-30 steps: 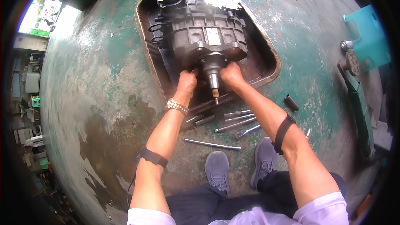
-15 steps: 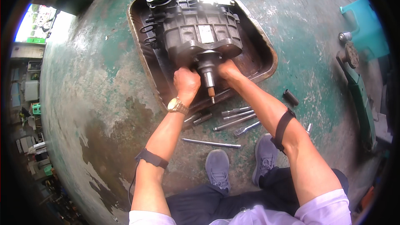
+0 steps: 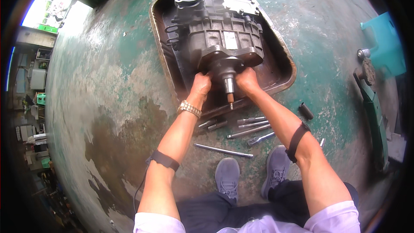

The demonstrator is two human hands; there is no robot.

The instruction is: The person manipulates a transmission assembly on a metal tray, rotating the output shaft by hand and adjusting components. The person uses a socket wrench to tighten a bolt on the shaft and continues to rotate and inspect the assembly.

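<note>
A large grey metal gearbox (image 3: pixel 207 39) lies in a rusty-rimmed metal tray (image 3: pixel 292 74) on the floor before me. Its splined input shaft (image 3: pixel 230 87) points toward me. My left hand (image 3: pixel 201 83) is curled at the near left underside of the housing, beside the shaft. On the shaft's other side, my right hand (image 3: pixel 247 79) closes against the near right underside. Both sets of fingertips are hidden beneath the casing, though both hands appear to grip it.
Steel bars and a ratchet (image 3: pixel 260 138) lie between the tray and my shoes (image 3: pixel 227 177), with a single rod (image 3: pixel 223 150) closer in. A dark socket (image 3: pixel 306 111) sits right of the tray. Farther right are a green floor jack (image 3: pixel 374 112) and a turquoise plastic stool (image 3: pixel 381 45).
The gearbox and tray appear farther right in the picture as the view shifts. My hands stay at the near underside of the housing; my left wrist has turned a little.
</note>
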